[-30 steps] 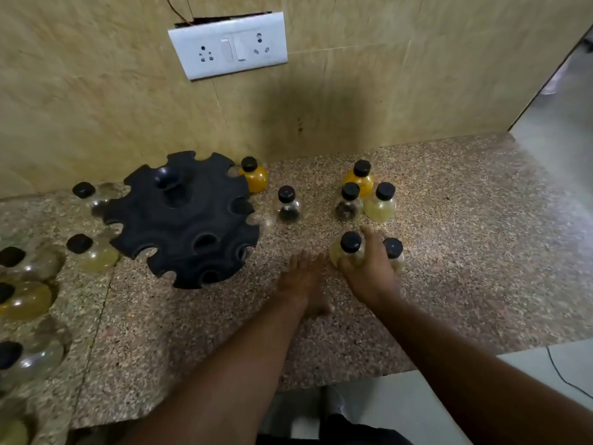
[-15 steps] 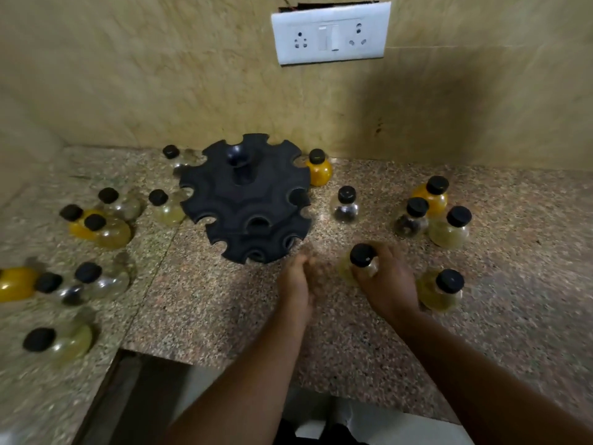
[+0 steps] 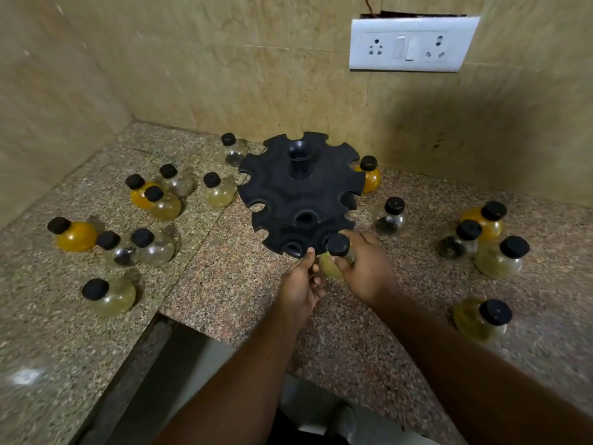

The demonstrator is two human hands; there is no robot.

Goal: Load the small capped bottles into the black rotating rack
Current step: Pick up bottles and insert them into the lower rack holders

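The black rotating rack (image 3: 300,194) stands on the speckled stone counter (image 3: 224,284) near the back wall, its rim slots empty. My right hand (image 3: 365,271) grips a small pale-yellow bottle with a black cap (image 3: 337,245) and holds it against the rack's near edge. My left hand (image 3: 303,281) touches the rack's lower front rim with its fingertips. Several more capped bottles stand loose: an orange one (image 3: 369,175) behind the rack, a clear one (image 3: 390,216) to its right, a cluster at the far right (image 3: 499,255) and another at the left (image 3: 160,200).
A white socket plate (image 3: 412,43) is on the tiled wall above. The counter has a cut-out step (image 3: 179,364) at the near left, with the counter's front edge below my arms. One pale bottle (image 3: 483,317) stands alone at the near right.
My right hand has lifted the pale-yellow bottle from the counter and brought it left to the rack's front edge. My left hand has moved up to the rack's rim. The view swung left.
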